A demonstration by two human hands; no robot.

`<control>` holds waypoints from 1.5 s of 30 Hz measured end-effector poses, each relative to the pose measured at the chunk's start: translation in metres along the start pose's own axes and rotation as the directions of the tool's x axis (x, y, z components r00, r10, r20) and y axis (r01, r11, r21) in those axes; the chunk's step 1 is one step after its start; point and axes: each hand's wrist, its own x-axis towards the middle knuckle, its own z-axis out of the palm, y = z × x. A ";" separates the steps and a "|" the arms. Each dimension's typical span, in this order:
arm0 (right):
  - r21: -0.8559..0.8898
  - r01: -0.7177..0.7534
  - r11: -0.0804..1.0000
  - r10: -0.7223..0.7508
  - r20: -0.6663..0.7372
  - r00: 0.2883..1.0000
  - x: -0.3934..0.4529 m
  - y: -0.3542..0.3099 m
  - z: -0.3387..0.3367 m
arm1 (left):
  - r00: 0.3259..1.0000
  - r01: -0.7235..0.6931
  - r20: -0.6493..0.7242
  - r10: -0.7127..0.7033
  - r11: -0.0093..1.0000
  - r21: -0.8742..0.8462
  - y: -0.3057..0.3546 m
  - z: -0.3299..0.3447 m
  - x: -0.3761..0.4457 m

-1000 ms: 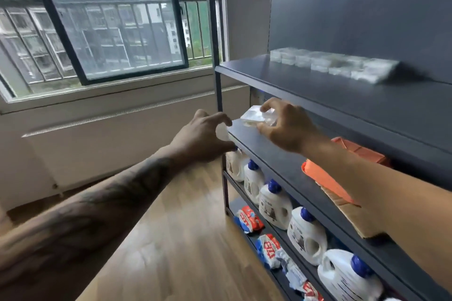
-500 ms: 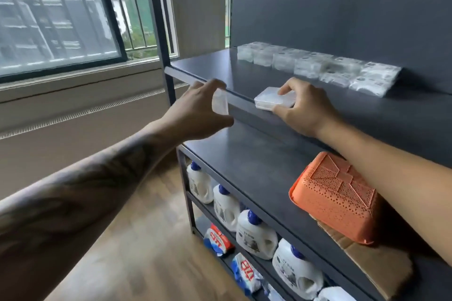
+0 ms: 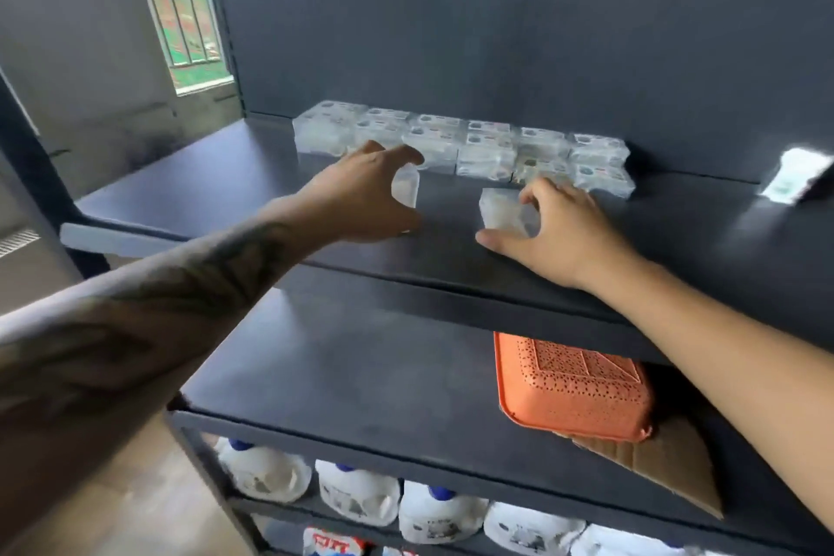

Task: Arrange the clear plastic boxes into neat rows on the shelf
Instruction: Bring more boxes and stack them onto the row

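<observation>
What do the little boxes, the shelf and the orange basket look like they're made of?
Boxes: clear glossy plastic, since the dark shelf shows through them. Shelf: matte dark grey, probably painted metal. Basket: orange plastic with moulded perforations, lying upside down.

left hand (image 3: 361, 190): grips clear box (image 3: 405, 191)
right hand (image 3: 553, 235): grips second box (image 3: 503, 212)
row (image 3: 465, 144): boxes along shelf (image 3: 203, 194) back
</observation>
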 end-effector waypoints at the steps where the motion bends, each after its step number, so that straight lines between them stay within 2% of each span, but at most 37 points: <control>1: -0.021 -0.024 0.999 0.024 -0.004 1.000 -0.001 -0.005 0.001 | 0.999 -0.032 0.022 0.032 0.999 -0.011 -0.004 0.001 0.009; 8: -0.274 -0.122 0.954 0.115 -0.042 0.992 0.006 -0.033 -0.002 | 0.974 -0.163 0.148 0.169 0.985 -0.052 -0.030 0.006 0.053; 11: -0.284 -0.066 0.957 0.035 -0.112 0.993 0.020 -0.047 0.000 | 0.956 -0.170 0.232 0.180 0.984 -0.060 -0.049 0.005 0.067; 13: -0.217 0.015 0.976 -0.041 -0.116 0.992 0.036 -0.056 0.003 | 0.936 -0.194 0.282 0.211 0.977 -0.087 -0.060 0.001 0.074; 16: -0.082 0.140 0.987 -0.143 -0.031 0.989 0.064 -0.070 0.007 | 0.912 -0.243 0.322 0.255 0.967 -0.076 -0.073 -0.007 0.084; 20: -0.001 0.252 0.968 -0.248 0.166 0.954 0.103 -0.083 0.007 | 0.909 -0.218 0.366 0.198 0.976 0.012 -0.090 -0.017 0.100; 23: 0.062 0.277 0.959 -0.284 0.276 0.918 0.118 -0.089 0.005 | 0.891 -0.247 0.398 0.220 0.969 0.016 -0.097 -0.020 0.113; 26: 0.129 0.275 0.953 -0.302 0.324 0.896 0.118 -0.087 0.008 | 0.872 -0.246 0.419 0.254 0.967 -0.075 -0.099 -0.020 0.120; 28: 0.139 0.279 0.950 -0.308 0.290 0.906 0.115 -0.084 0.012 | 0.868 -0.240 0.407 0.286 0.957 -0.161 -0.104 -0.015 0.120; 32: 0.130 0.292 0.948 -0.313 0.187 0.931 0.111 -0.084 0.019 | 0.876 -0.288 0.266 0.402 0.880 -0.378 -0.121 0.000 0.116; 36: 0.311 0.280 0.908 -0.320 0.086 0.943 0.112 -0.079 0.028 | 0.883 -0.248 0.203 0.424 0.786 -0.566 -0.130 -0.001 0.116; 39: 0.513 0.249 0.821 -0.277 -0.021 0.961 0.110 -0.076 0.029 | 0.909 -0.152 0.165 0.382 0.673 -0.724 -0.131 -0.003 0.115; 41: 0.617 0.226 0.754 -0.230 -0.074 0.970 0.110 -0.078 0.029 | 0.931 -0.125 0.138 0.339 0.648 -0.752 -0.129 -0.005 0.114; 45: 0.711 0.208 0.671 -0.133 -0.161 0.978 0.112 -0.080 0.029 | 0.936 -0.119 0.111 0.334 0.598 -0.793 -0.124 -0.004 0.111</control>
